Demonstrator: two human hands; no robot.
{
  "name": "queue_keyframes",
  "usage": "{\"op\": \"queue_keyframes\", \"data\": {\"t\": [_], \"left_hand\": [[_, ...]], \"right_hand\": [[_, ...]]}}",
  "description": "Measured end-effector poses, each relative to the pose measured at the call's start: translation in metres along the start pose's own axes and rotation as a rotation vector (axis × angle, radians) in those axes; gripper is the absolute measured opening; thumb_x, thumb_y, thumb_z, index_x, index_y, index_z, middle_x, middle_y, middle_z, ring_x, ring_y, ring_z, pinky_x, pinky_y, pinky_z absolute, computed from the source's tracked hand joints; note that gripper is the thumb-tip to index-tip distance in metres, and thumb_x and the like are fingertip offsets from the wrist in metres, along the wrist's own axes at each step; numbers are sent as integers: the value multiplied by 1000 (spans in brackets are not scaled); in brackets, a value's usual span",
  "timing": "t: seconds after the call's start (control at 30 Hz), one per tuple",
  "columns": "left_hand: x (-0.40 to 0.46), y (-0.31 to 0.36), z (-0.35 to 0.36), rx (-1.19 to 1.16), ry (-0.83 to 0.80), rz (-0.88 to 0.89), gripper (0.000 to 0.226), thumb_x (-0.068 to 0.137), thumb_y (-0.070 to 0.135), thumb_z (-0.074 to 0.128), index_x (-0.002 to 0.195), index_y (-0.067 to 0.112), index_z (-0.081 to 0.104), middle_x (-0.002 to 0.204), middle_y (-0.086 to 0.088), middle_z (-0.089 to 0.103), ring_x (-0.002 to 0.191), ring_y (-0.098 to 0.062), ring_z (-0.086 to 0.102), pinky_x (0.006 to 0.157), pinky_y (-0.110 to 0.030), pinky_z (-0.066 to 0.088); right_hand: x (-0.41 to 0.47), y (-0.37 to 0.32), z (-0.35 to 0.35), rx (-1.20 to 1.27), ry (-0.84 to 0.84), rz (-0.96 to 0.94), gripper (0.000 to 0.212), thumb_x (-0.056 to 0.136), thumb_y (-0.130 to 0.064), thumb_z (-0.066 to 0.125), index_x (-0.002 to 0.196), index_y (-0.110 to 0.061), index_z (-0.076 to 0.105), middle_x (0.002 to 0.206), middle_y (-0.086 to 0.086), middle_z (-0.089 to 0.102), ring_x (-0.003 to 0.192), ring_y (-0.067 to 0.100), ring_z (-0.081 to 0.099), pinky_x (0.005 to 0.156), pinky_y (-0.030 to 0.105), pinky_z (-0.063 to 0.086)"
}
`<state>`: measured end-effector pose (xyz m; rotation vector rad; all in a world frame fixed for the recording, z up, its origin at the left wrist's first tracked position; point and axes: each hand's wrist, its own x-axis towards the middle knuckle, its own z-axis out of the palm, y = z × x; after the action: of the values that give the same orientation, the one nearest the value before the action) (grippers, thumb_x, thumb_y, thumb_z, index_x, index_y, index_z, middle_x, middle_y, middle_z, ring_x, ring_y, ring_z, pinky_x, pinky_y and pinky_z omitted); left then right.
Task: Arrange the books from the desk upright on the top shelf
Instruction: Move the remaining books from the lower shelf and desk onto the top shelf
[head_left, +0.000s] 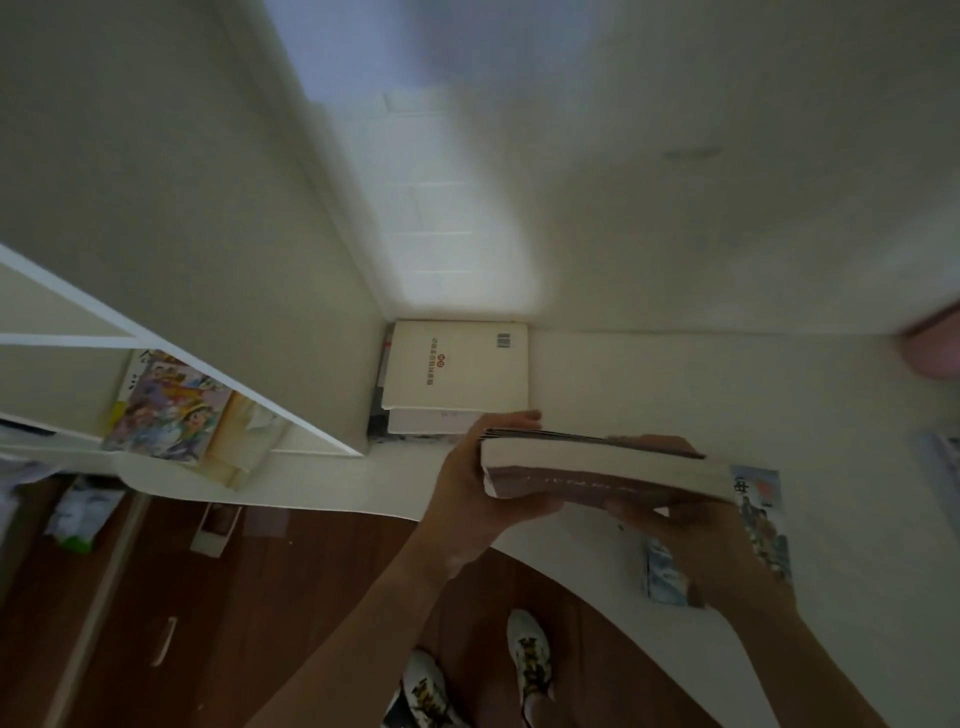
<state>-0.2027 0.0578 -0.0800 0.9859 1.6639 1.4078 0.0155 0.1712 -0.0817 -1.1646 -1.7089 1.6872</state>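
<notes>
Both hands hold one thick book (597, 470) above the tabletop (675, 384): the left hand (478, 483) curls round its near end, and the right hand (696, 525) supports it underneath. A stack of books (457, 374) lies flat just beyond the left grip. A picture book (763, 519) lies under the right. Most shelving seems undone.

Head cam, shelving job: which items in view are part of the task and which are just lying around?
Part of the job:
- thick book, held by left hand and right hand
- cream book stack flat in the desk corner
- illustrated book flat on the desk
- white shelf unit

Lying about:
- colourful comic on a lower shelf
- packet and small box on the floor
</notes>
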Motion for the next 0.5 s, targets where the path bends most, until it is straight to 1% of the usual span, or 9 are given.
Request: {"op": "queue_keyframes", "data": {"t": [0.07, 0.1, 0.17, 0.2, 0.23, 0.3, 0.37, 0.43, 0.5], "left_hand": [[-4, -15, 5, -17, 24, -41, 63, 68, -9, 90, 124, -2, 61, 129, -14, 66, 124, -22, 62, 102, -33, 53], [-5, -20, 7, -28, 32, -77, 58, 68, -8, 90, 120, 0, 63, 128, -12, 66, 123, -22, 63, 102, -37, 54], [-6, -28, 12, -41, 23, -100, 48, 68, 3, 90, 110, 6, 66, 126, -10, 67, 124, -24, 62, 102, -52, 53], [-7, -32, 14, -53, 21, -93, 43, 69, 10, 88, 106, 9, 67, 124, -12, 67, 125, -26, 62, 101, -57, 53], [-8, -35, 16, -63, 25, -89, 39, 69, 15, 86, 104, 10, 68, 121, -13, 68, 123, -28, 62, 100, -57, 53], [-8, -37, 17, -52, 35, -86, 36, 71, 19, 84, 102, 10, 69, 114, -11, 69, 115, -28, 65, 96, -53, 56], [-7, -33, 18, 6, 30, -90, 36, 71, 16, 85, 103, 10, 69, 106, -3, 72, 102, -24, 69, 88, -48, 59], [-8, -27, 18, 54, 43, -106, 41, 70, 18, 87, 107, 15, 70, 103, 5, 75, 98, -15, 71, 86, -41, 60], [-8, -7, 21, 101, 34, -139, 57, 69, 31, 87, 121, 17, 68, 109, 7, 75, 104, -12, 71, 91, -41, 60]], "right_hand": [[-2, 9, 3, 2, -19, -7, 34, 75, 11, 80, 85, -17, 64, 77, -33, 71, 82, -17, 65, 71, 1, 48], [0, 11, 4, 26, -41, -18, 28, 75, 3, 84, 88, -13, 64, 87, -26, 74, 90, -13, 67, 78, 5, 51], [4, 14, 7, 100, -32, -65, 40, 78, -33, 89, 98, -9, 64, 114, -2, 74, 117, 8, 66, 97, 23, 54], [5, 15, 6, 120, -41, -59, 44, 81, -49, 82, 99, -13, 64, 119, 2, 72, 124, 14, 63, 102, 28, 53], [7, 17, 6, 130, -53, -49, 39, 85, -55, 74, 98, -19, 65, 120, 2, 72, 126, 15, 61, 104, 31, 51], [9, 21, 5, 140, -58, -35, 28, 88, -54, 68, 95, -27, 66, 116, -2, 72, 125, 17, 62, 106, 34, 51], [10, 20, 4, 162, -74, -11, 36, 82, -54, 78, 96, -22, 67, 104, -4, 73, 109, 17, 67, 96, 30, 55], [13, 13, 2, 138, -101, 28, 30, 80, -29, 86, 98, -15, 66, 92, -8, 73, 92, 13, 70, 81, 24, 58], [20, 9, -6, 184, -65, 85, 34, 72, 1, 85, 100, -10, 68, 91, -8, 78, 88, 13, 73, 74, 25, 60]]}}
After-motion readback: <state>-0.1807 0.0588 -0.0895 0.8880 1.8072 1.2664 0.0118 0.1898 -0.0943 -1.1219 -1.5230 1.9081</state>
